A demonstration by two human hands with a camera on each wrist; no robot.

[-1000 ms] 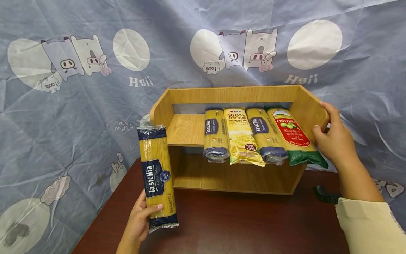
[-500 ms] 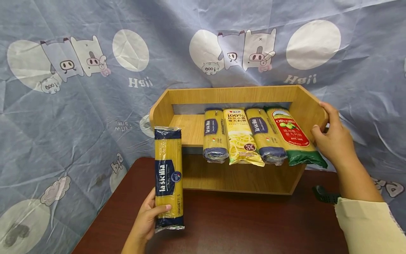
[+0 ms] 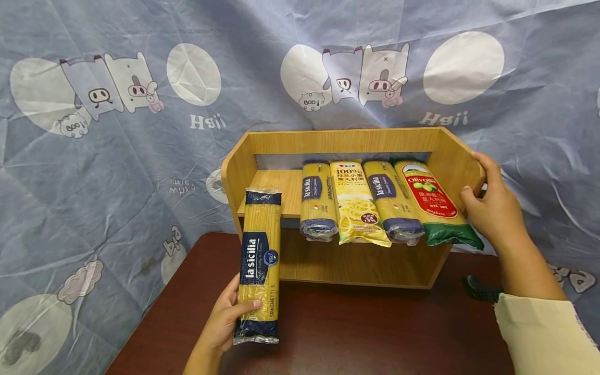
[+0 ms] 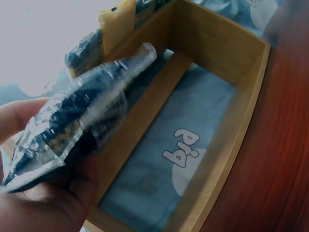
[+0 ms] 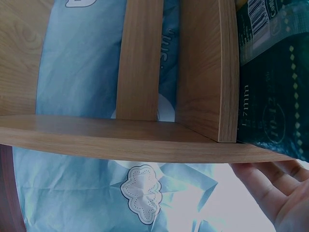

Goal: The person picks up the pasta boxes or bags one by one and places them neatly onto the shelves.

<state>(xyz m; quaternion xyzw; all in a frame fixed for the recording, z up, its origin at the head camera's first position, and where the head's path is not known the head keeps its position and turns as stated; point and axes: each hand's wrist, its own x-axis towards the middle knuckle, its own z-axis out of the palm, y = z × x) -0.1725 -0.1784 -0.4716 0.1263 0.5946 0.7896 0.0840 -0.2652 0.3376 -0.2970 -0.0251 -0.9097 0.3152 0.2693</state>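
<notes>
Nearest, the left hand (image 3: 224, 322) grips a spaghetti pack (image 3: 259, 265) by its lower end, thumb curled across the front and fingers behind it; the wrist view shows the same pack (image 4: 77, 123) pinched in the palm (image 4: 46, 203). The pack stands nearly upright above the dark red table (image 3: 356, 333), its blue foot close to the tabletop and its blue top level with the front edge of the shelf board, just left of the packs already there. At the right, a cream sleeve (image 3: 546, 333) leads up to the right hand (image 3: 492, 205), which holds the right side wall of the wooden rack (image 3: 344, 139), fingers curved over the wall's edge and thumb on its inner face; from the right wrist only the fingertips (image 5: 270, 186) show, under the rack's edge (image 5: 120, 137). A small black object (image 3: 478, 287) lies on the table by the rack's right foot. On the rack's shelf four packs lie side by side, touching, ends overhanging the front: a second blue-ended pack (image 3: 317, 200), a yellow bag (image 3: 357, 203), a third blue-ended pack (image 3: 390, 200) and a green-ended pack (image 3: 433, 200) against the right wall. Behind everything hangs a blue cloth (image 3: 140, 130) printed with cartoon pigs.
</notes>
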